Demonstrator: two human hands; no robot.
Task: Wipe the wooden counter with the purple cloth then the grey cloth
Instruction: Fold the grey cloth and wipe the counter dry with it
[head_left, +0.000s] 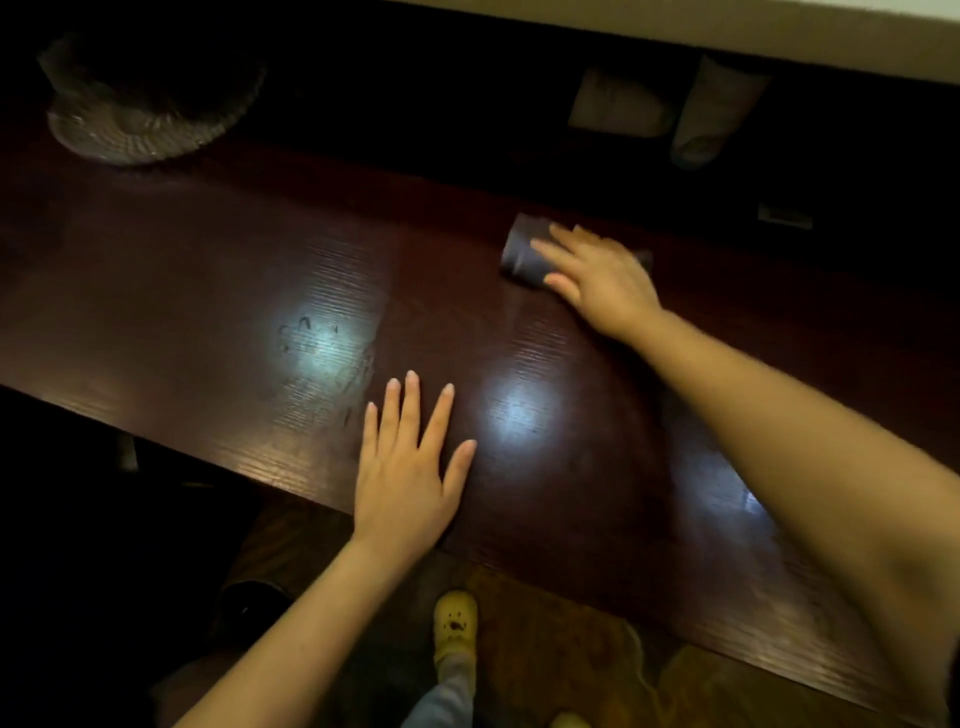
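Note:
The dark wooden counter (208, 291) runs across the view, glossy with two bright reflections. My right hand (597, 280) lies on a folded purplish-grey cloth (522, 249) at the counter's far middle right, fingers straight and pressing it flat. Most of the cloth is under the hand; its left end and a small corner on the right show. In this dim light the cloth's colour is hard to tell. My left hand (408, 467) rests flat on the counter near the front edge, fingers spread, holding nothing.
A woven round basket (140, 114) sits at the far left of the counter. Two pale objects (618, 104) stand in shadow at the back right, with a small flat item (784, 215) near them. Below the counter edge are my foot in a yellow shoe (456, 623) and a patterned rug.

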